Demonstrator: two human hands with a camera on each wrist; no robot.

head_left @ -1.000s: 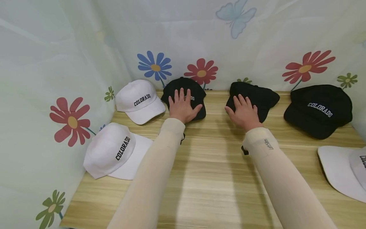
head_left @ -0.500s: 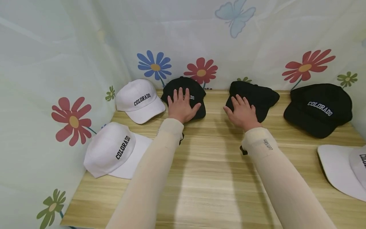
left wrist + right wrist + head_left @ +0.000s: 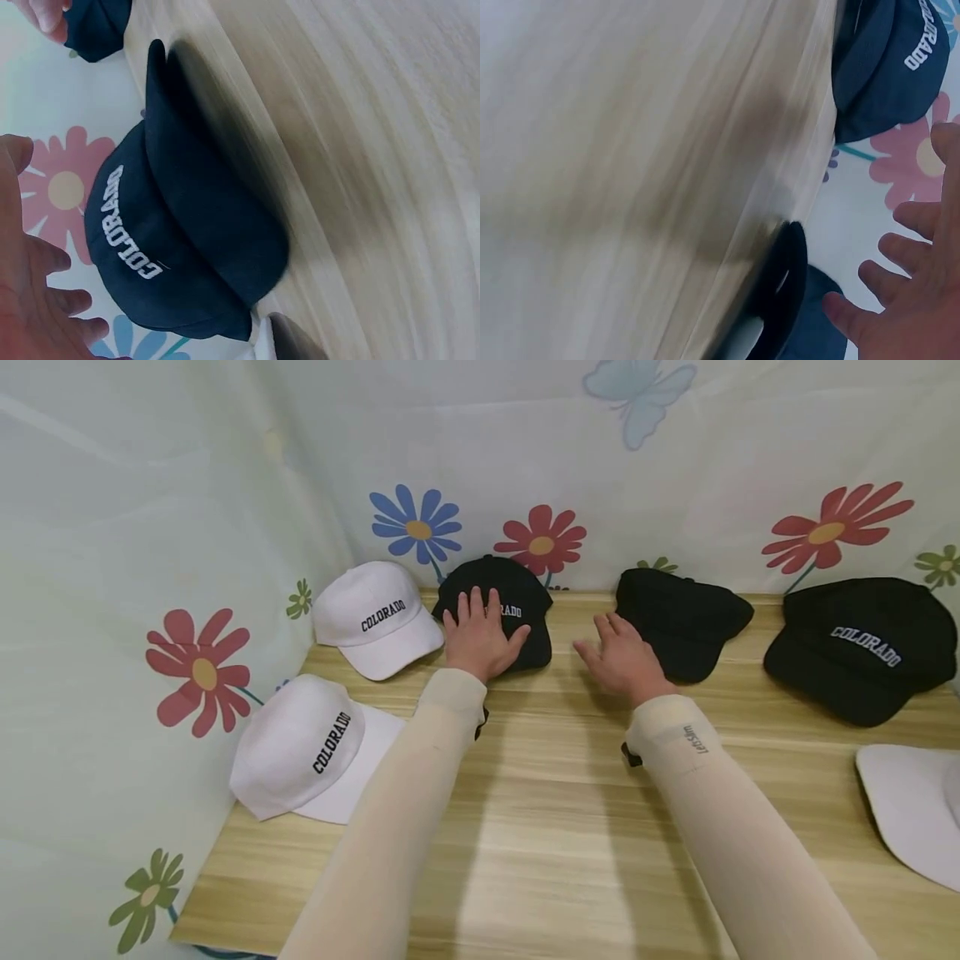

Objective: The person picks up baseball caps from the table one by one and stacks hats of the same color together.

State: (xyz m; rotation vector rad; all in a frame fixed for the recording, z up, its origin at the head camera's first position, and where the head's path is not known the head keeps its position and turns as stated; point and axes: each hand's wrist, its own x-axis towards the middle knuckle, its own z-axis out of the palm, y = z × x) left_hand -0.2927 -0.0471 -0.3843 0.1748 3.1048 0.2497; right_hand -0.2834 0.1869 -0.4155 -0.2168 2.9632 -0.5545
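black fabric cap with white lettering (image 3: 522, 592) sits at the back of the wood-grain table (image 3: 551, 827). left hand (image 3: 480, 639) spread over it, right hand (image 3: 624, 657) spread nearby — neither holding anything. probably light, squishy crown (image 3: 498, 573) — i'd pinch the likely stiffer brim (image 3: 537, 650).

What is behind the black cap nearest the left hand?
Pale cloth, with a red flower above the black cap and a blue flower to its upper left. The cap covers whatever is directly behind it, so that can't be seen.
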